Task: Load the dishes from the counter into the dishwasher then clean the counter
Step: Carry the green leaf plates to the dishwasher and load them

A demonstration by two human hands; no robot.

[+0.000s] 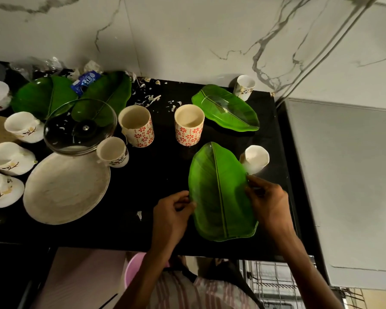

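Both hands, left hand (173,210) and right hand (268,201), pinch the leaf-shaped green plate (218,192) (empty) between their fingers; blue packet (85,82) writing unreadable.

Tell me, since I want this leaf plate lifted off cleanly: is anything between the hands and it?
Nothing visible. The left hand and the right hand already pinch the near leaf plate at its two side edges. Only a white cup stands close, touching or nearly touching its far right rim.
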